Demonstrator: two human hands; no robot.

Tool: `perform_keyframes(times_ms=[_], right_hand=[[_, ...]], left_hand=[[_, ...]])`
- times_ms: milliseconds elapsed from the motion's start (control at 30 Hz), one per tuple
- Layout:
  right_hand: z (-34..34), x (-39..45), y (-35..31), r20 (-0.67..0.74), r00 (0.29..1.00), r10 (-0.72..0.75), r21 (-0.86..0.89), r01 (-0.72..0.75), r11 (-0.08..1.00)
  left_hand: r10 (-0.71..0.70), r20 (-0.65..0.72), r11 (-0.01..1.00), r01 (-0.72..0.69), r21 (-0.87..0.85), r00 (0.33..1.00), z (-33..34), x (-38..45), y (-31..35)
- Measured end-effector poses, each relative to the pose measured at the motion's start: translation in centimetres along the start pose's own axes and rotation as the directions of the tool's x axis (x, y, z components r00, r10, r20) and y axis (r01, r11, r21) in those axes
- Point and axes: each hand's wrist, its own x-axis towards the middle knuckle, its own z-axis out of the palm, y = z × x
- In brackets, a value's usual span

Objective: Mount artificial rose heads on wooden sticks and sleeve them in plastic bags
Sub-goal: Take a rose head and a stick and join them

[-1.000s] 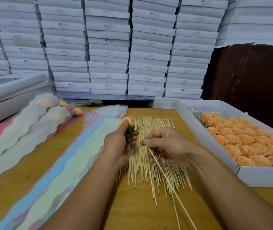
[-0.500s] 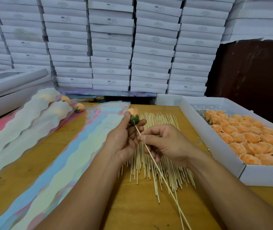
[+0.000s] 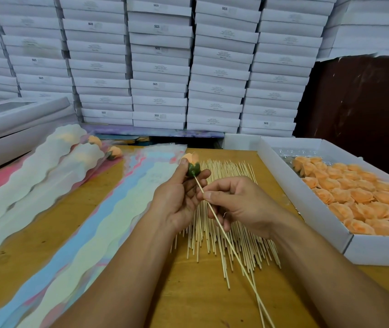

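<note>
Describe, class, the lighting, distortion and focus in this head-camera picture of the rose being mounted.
Head view: soft, even light, only faint shadows under the stick pile; wide-angle bending tilts the stacked white boxes outward at the edges; the left hand, rose head and right hand look sharp; the forearms stretch large at the bottom.

Two hands: left hand (image 3: 177, 200), right hand (image 3: 240, 204). One rose head (image 3: 190, 160) on one held stick (image 3: 224, 233), frame centre. Loose sticks (image 3: 224, 235) beneath: too many to count. Open box (image 3: 307, 204) at right: one; its rose heads (image 3: 364, 197) dozens, uncounted. Two sleeved roses (image 3: 61, 157) at left. Stacked boxes (image 3: 160, 62) along top: five clear columns.
</note>
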Motion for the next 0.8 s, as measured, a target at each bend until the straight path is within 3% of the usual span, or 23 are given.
perform_keyframes(times_ms=[800], right_hand=[[-0.18, 0.10, 0.00, 0.017, 1.000, 0.023, -0.007, -0.023, 1.000]], left_hand=[[0.011, -0.006, 1.000, -0.011, 0.028, 1.000, 0.26, -0.34, 0.00]])
